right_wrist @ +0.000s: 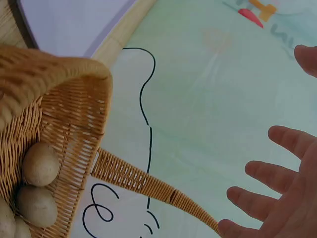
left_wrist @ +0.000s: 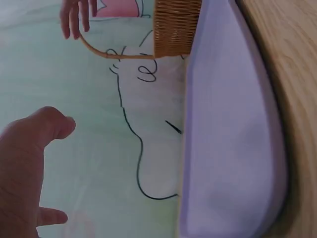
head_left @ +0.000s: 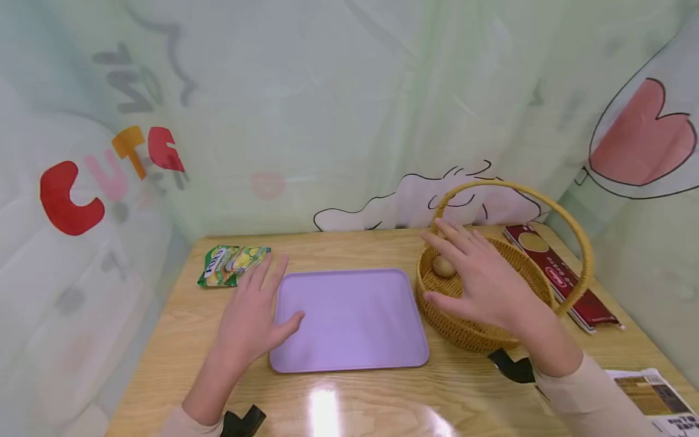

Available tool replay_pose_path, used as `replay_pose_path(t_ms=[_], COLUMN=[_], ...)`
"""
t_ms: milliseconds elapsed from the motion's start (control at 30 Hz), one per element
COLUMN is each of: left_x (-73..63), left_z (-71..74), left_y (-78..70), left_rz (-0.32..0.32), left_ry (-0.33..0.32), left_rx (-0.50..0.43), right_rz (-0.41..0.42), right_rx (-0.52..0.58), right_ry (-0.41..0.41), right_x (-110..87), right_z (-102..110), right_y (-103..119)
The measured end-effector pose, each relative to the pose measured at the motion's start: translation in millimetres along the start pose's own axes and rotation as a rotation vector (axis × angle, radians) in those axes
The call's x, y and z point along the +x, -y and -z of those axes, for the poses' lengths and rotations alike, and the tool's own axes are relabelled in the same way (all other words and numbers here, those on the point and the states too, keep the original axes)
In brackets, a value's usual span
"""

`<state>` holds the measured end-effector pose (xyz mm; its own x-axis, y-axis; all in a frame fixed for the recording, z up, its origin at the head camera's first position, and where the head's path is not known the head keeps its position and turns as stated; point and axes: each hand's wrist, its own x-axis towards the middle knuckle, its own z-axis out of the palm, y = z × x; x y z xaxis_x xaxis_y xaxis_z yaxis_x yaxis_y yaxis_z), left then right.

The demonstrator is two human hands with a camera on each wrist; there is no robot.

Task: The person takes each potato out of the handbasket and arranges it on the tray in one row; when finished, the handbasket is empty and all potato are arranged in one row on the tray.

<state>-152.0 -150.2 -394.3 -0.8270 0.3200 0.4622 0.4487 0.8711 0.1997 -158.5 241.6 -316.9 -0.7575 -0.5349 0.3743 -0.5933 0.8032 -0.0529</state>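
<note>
My left hand (head_left: 246,325) hovers over the left edge of a lilac rectangular tray (head_left: 349,321), fingers spread and thumb out, holding nothing. The tray's surface is bare. My right hand (head_left: 486,282) is held above a round wicker basket (head_left: 455,331) with a tall arched handle (head_left: 576,230). Its fingers are extended and it holds nothing. Inside the basket one round brown egg-like thing (head_left: 443,266) shows beside the hand. The right wrist view reveals several such brown things (right_wrist: 40,163) there; their exact kind is unclear.
A green candy bag (head_left: 232,265) lies at the table's back left. Dark red flat packets (head_left: 562,273) lie behind and right of the basket. A printed paper item (head_left: 652,394) is at the front right. A printed curtain (head_left: 306,121) hangs around the wooden table (head_left: 180,340).
</note>
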Motion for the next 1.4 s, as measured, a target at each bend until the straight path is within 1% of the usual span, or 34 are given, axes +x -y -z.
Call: replay_pose_path(t_ms=[133, 233, 300, 400, 567, 633, 733, 933, 1133, 1267, 1400], left_x=[-12.1, -20.1, -24.5, -28.5, -30.0, -30.5, -32.0, -36.4, -39.7, -38.1, -37.6], left_z=[-25.5, -43.9, -53.6, -64.0, -71.9, -72.7, -73.1, -78.5, -85.9, -87.3, -90.1], left_y=[20.0, 32.7, 38.4, 43.6, 49.8, 52.1, 55.2, 61.2, 65.7, 64.3, 62.7], left_rz=[0.137, 0.208, 0.237, 0.276, 0.346, 0.363, 0.384, 0.415, 0.414, 0.404, 0.399], left_ry=[0.031, 0.03, 0.03, 0.037, 0.062, 0.069, 0.072, 0.06, 0.049, 0.05, 0.055], left_rx=[-0.133, -0.228, -0.286, -0.362, -0.439, -0.46, -0.494, -0.548, -0.581, -0.612, -0.633], right_rz=[0.019, 0.018, 0.006, -0.03, -0.132, -0.156, -0.165, -0.212, -0.272, -0.291, -0.326], right_rx=[0.015, 0.031, 0.045, 0.065, 0.121, 0.135, 0.137, 0.153, 0.17, 0.197, 0.233], right_ry=[-0.027, -0.036, -0.031, -0.003, 0.067, 0.085, 0.097, 0.139, 0.183, 0.212, 0.252], right_x=[3.5, 5.7, 7.0, 10.5, 19.4, 22.9, 26.8, 31.7, 36.1, 36.8, 35.1], right_z=[3.3, 5.6, 7.2, 9.6, 12.8, 12.5, 9.9, 4.6, -3.3, -12.5, -24.8], right_y=[-8.6, -15.7, -20.4, -27.5, -37.7, -42.8, -52.5, -68.4, -81.5, -94.5, -105.4])
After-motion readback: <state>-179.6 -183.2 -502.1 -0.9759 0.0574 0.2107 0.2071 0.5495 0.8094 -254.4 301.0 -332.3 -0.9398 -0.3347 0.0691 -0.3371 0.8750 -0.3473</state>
